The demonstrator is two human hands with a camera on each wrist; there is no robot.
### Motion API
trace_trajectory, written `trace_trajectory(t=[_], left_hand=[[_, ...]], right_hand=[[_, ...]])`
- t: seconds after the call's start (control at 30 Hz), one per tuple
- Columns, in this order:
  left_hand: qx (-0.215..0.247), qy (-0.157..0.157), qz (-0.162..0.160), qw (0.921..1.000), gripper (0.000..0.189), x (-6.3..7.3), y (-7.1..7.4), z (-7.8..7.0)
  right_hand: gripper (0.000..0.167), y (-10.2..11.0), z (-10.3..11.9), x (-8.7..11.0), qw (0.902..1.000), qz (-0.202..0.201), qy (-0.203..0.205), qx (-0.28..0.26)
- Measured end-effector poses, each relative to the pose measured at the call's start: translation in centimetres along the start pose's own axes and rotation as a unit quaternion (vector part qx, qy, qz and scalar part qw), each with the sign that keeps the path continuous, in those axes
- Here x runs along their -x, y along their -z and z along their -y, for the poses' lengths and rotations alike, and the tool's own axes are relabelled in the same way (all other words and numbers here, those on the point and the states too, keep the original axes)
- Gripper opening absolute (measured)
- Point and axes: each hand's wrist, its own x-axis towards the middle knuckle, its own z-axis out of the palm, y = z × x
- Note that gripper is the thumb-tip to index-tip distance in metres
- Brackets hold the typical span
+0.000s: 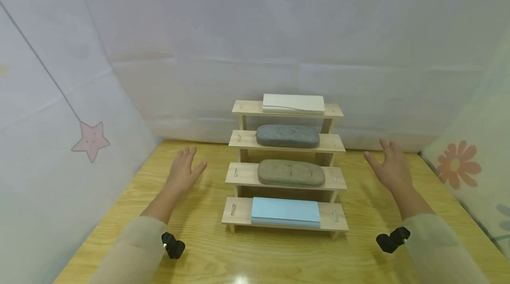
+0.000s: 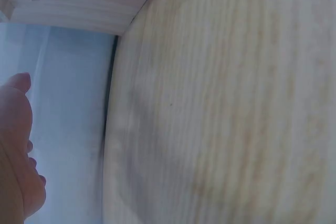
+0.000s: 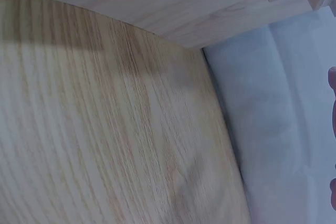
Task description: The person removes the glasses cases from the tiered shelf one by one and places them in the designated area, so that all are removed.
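Note:
Both hands hover apart from a stepped wooden rack (image 1: 243, 217). To its left is my left hand (image 1: 184, 172), thumb spread and nothing held; the left wrist view catches this hand (image 2: 18, 145) at its edge. My right hand (image 1: 392, 169) is at the rack's right, also holding nothing. Only its fingertips (image 3: 333, 192) enter the right wrist view. From top to bottom, the rack's steps bear a cream folding glasses case (image 1: 293, 103), a dark grey fabric glasses case (image 1: 287, 136), an olive-brown fabric glasses case (image 1: 291, 172) and a light blue folding case (image 1: 285, 211).
The rack stands on a wood-grain table (image 1: 207, 257). A pale cloth (image 1: 199, 32) hangs behind it and along both sides, with a pink star at left and an orange flower at right. Black wrist cameras (image 1: 173, 245) are strapped over the sleeves.

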Motion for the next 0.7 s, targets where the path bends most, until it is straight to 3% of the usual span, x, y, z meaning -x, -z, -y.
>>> trace_trajectory(t=[0.17, 0.33, 0.7], left_hand=[[0.069, 0.005, 0.009, 0.9976, 0.077, 1.6, -0.5, -0.6], [0.144, 0.017, 0.018, 0.9893, 0.075, 3.3, -1.1, -1.1], [0.23, 0.018, 0.029, 0.9726, 0.071, 6.7, -2.6, -2.4]], right_hand=[[0.082, 0.4, 0.7, 1.1, 0.9983, 0.005, 0.002, -0.057], [0.079, 0.7, 1.5, 2.0, 0.9956, 0.002, 0.013, -0.093], [0.077, 1.2, 3.4, 4.4, 0.9865, 0.02, 0.01, -0.162]])
